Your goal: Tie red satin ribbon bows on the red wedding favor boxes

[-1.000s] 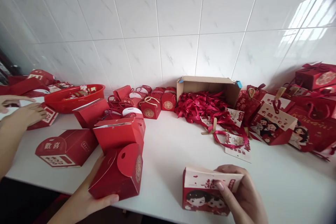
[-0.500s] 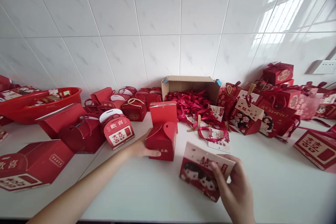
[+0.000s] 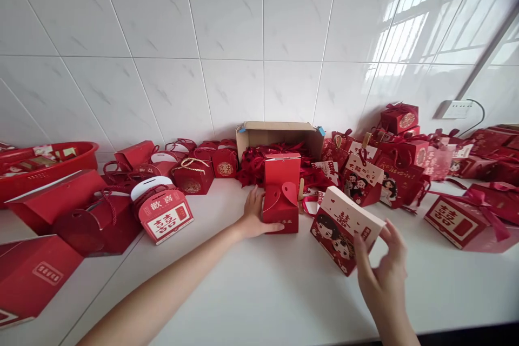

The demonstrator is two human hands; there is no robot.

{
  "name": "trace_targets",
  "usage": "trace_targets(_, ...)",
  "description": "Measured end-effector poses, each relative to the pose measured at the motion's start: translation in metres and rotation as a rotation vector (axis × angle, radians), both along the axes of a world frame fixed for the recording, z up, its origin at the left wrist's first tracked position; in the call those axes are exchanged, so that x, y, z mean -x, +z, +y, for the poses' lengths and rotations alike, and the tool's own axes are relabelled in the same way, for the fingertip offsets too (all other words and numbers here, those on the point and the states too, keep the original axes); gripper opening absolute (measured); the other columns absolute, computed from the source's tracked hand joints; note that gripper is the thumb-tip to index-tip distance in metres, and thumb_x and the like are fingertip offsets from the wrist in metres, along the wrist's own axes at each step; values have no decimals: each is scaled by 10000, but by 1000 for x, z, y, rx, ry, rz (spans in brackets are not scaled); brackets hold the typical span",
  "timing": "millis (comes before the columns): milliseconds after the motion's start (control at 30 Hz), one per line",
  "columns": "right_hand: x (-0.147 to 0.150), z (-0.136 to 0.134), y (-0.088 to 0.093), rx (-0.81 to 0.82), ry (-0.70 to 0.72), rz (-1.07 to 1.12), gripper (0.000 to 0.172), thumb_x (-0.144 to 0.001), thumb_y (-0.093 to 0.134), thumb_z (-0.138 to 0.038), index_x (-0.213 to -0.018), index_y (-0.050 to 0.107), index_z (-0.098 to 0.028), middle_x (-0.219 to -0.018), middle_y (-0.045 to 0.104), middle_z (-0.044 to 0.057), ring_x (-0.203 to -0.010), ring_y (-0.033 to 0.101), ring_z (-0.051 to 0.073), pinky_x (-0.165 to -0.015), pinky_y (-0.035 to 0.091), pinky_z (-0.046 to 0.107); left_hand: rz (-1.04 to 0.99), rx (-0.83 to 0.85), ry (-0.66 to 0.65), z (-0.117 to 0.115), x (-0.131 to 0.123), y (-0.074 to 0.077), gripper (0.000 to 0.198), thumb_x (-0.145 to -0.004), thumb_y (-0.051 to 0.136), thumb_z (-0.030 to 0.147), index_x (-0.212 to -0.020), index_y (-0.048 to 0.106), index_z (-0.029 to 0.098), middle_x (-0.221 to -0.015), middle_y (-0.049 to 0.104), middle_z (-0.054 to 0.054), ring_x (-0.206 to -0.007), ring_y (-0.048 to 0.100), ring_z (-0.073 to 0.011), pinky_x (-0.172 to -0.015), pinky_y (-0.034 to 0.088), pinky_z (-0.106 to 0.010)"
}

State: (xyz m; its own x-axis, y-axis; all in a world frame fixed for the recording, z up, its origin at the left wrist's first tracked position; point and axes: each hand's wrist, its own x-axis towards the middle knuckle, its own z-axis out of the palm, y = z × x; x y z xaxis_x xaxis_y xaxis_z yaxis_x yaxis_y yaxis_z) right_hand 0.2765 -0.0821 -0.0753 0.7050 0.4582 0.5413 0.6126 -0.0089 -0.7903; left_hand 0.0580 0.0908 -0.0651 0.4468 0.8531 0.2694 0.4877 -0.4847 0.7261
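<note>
My left hand (image 3: 256, 218) reaches forward and grips the lower left side of a small red gift box (image 3: 284, 216), thumb across its front. The box stands upright on the white table, its tall back flap raised. My right hand (image 3: 383, 265) pinches the right end of a candy box (image 3: 338, 232) printed with a cartoon couple and a white top panel. This box is tilted, and I cannot tell whether its bottom touches the table. Behind both boxes lie dark red ribbons (image 3: 255, 165) spilling from an open cardboard box (image 3: 279, 132).
Red boxes crowd the left, among them a white-labelled box (image 3: 168, 216) with a cord handle. A red plastic basin (image 3: 81, 159) holds small packets. On the right stand finished-looking cartoon boxes (image 3: 360, 178) and a ribboned box (image 3: 458, 219). A tiled wall (image 3: 231, 86) closes the back.
The view has swung right. My left hand and the red box sit farther back on the table. My right hand has shifted right with the cartoon box, whose front now faces more clearly.
</note>
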Motion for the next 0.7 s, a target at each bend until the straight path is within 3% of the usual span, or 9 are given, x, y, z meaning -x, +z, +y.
trace_targets(100,-3,-20,-16,-57,42,105,717,-789,556,-526,-1362,360,-141,-1301,479,204,-1210,456,358,-975,328,516,40,-34,97,-5,41,0,991,-482,842,504,-1336,432,210,-1447,290,-165,-1393,150,-394,-1120,176,-585)
trace_targets(167,-6,-27,-27,12,77,176,665,-772,558,-553,-1293,439,-156,-1270,515,183,-1191,473,368,-962,344,526,-16,-73,219,0,67,2,853,-534,818,484,-1270,485,210,-1341,442,-140,-1323,328,-370,-1090,278,-552)
trace_targets(267,-9,-29,-36,144,117,224,610,-754,551,-584,-1192,520,-160,-1200,560,153,-1158,500,359,-957,365,516,-74,-62,257,21,88,3,704,-690,716,464,-1277,436,195,-1170,605,-98,-1088,588,-271,-942,479,-426)
trace_targets(367,-11,-28,-39,176,87,248,656,-732,561,-600,-1210,508,-154,-1232,538,158,-1183,478,364,-966,365,512,-104,-86,358,49,88,1,666,-732,685,411,-1295,404,192,-1119,640,-91,-1018,626,-248,-893,506,-390)
trace_targets(533,-12,-35,-41,104,93,328,588,-753,568,-567,-1210,509,-201,-1313,513,123,-1210,469,357,-952,388,494,-68,-121,602,80,77,-3,629,-706,715,338,-1252,471,144,-1020,618,-141,-1056,587,-346,-900,478,-497)
trace_targets(633,-11,-39,-41,106,81,291,575,-754,573,-556,-1200,519,-196,-1314,517,121,-1203,474,360,-972,374,514,-47,-167,710,76,72,-6,713,-744,667,234,-1354,329,83,-1190,496,-229,-1150,517,-369,-934,443,-529)
trace_targets(700,-13,-41,-42,147,86,290,585,-745,585,-560,-1198,531,-193,-1276,543,127,-1163,505,362,-956,390,523,-25,-228,728,61,69,-4,764,-753,607,124,-1405,214,66,-1287,388,-265,-1193,480,-357,-949,433,-521)
